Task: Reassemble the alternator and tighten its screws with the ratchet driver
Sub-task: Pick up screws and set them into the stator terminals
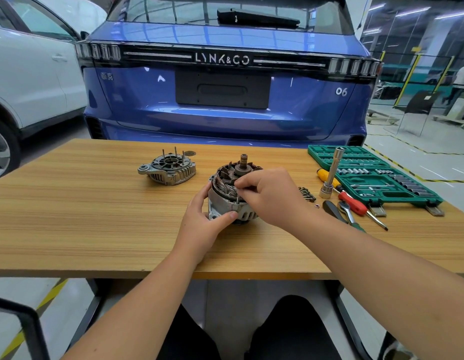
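Wooden table (69, 203) mid-span: both hands (204, 224) grip the alternator (225, 201), edges well apart.

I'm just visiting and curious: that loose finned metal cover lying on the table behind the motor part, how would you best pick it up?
Probably by the outer finned rim of the rear cover, from above, fingers on opposite sides. It lies flat on the table with thin studs sticking upward from its middle, so a grip on the edge avoids them. The left hand is nearer.

My surface (95, 203) is striped tan wood grain; the socket case (376, 178) green, one driver handle (353, 202) red, another (325, 175) yellow, the car (225, 120) blue.
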`<state>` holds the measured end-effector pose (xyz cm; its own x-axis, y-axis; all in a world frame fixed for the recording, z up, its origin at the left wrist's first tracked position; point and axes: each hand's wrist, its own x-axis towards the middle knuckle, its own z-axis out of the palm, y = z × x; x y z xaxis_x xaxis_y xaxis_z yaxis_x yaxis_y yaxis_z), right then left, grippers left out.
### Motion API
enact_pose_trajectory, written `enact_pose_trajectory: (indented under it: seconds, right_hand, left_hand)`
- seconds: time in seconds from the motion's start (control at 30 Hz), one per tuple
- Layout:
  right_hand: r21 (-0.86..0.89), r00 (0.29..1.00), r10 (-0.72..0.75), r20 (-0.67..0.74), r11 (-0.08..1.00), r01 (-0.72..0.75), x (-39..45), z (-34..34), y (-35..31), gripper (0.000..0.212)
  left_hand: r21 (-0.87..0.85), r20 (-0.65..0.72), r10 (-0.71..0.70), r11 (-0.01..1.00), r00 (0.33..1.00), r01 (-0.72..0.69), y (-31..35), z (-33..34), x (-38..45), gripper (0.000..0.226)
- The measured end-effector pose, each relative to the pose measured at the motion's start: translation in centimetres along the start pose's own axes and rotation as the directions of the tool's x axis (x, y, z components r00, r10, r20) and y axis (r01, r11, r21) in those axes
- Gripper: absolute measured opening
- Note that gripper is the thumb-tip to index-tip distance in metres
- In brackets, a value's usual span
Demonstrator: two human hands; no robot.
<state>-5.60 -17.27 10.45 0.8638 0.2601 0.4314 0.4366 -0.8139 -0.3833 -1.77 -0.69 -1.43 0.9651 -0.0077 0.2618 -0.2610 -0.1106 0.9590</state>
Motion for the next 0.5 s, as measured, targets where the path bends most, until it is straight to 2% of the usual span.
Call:
enact_pose_trajectory:
  seconds: [0.13, 0.27, 0.5]
  right_hand:
    - [0.041, 0.999, -0.03, 0.027, 0.999, 0.029, 0.36, -0.41, 0.37, 0.022]
    - [-0.001, 0.996, -0.067, 0.051, 0.998, 0.067, 0.74, 0.07, -0.33, 0.023]
    - [-0.012, 1.0, 0.024, -0.001, 1.0, -0.024, 0.5, -0.06, -0.31, 0.023]
  left_hand:
    - [-0.058, 0.014, -0.019, 0.998, 1.0, 0.02, 0.04, -0.21, 0.11, 0.093]
    - [-0.08, 0.025, -0.052, 0.995, 0.998, 0.054, 0.25, -0.31, 0.3, 0.087]
    - [-0.016, -0.012, -0.021, 1.0, 1.0, 0.021, 0.5, 0.15, -0.05, 0.093]
